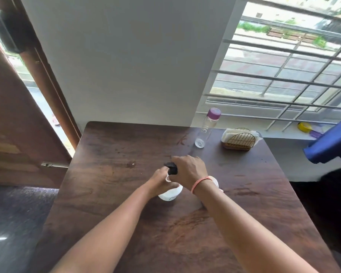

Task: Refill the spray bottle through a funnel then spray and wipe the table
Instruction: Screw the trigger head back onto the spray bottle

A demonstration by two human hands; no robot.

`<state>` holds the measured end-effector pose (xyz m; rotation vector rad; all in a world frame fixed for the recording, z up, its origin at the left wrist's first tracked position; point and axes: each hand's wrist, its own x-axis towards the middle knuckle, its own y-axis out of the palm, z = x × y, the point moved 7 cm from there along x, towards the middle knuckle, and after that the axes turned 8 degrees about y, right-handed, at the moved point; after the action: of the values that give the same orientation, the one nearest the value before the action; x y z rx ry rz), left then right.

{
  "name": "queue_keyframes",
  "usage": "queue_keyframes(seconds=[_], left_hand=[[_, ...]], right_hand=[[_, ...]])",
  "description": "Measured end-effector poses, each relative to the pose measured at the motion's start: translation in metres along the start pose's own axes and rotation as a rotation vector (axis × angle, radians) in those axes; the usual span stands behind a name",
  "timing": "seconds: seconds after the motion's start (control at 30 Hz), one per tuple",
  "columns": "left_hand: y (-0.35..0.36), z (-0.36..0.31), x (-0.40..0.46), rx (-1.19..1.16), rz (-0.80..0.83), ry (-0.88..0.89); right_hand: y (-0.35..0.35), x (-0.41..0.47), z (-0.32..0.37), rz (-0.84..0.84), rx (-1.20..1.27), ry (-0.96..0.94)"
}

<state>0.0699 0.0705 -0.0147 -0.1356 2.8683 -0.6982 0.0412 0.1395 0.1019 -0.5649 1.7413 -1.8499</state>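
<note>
Both hands on the spray bottle at mid-table.

The left hand (161, 182) wraps closed around the white spray bottle (169, 194), which stands upright on the dark wooden table (106, 194), its black spray head (171, 168) pointing left and away. The right hand (189, 170) closes over that head, hiding most of it. Behind the right wrist a white object, possibly the funnel, is mostly hidden.

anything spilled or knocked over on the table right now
Nothing is knocked over. The clear bottle with the purple cap and the napkin holder stand upright at the far right. The left hand steadies the spray bottle; the right hand grips its black head. The table shows only faint marks.
</note>
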Motion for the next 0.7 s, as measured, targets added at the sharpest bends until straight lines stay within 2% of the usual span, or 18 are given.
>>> queue_keyframes(seconds=[0.07,0.13,0.2,0.27,0.37,0.43,0.53,0.6,0.63,0.7], left_hand=[[0.006,0.003,-0.006,0.060,-0.249,-0.060],[0.018,0.002,-0.022,0.082,-0.481,-0.202],[0.030,-0.004,-0.032,0.031,-0.601,-0.259],[0.036,-0.009,-0.035,-0.059,-0.594,-0.308],[0.023,-0.004,-0.034,-0.132,-0.549,-0.370],[0.006,0.000,-0.027,-0.065,-0.476,-0.322],[-0.008,0.008,-0.006,0.133,-0.205,-0.206],[-0.004,0.007,-0.001,0.202,-0.049,-0.115],[-0.001,0.005,-0.003,0.188,-0.025,-0.077],[0.005,0.000,-0.009,0.120,-0.122,-0.032]], right_hand=[[0.003,0.001,0.001,-0.033,0.021,0.081],[0.004,0.002,0.002,-0.061,0.023,0.148],[0.004,0.002,-0.002,-0.082,0.006,0.198],[0.003,0.003,-0.011,-0.065,0.004,0.222],[0.002,0.006,-0.018,0.036,0.021,0.139],[0.000,0.007,-0.014,0.087,0.021,0.053],[-0.001,0.006,-0.006,0.106,0.007,-0.039],[-0.001,0.004,-0.004,0.096,0.015,-0.033],[0.000,0.003,-0.005,0.085,0.028,-0.004],[0.001,0.001,-0.008,0.043,0.044,0.085]])
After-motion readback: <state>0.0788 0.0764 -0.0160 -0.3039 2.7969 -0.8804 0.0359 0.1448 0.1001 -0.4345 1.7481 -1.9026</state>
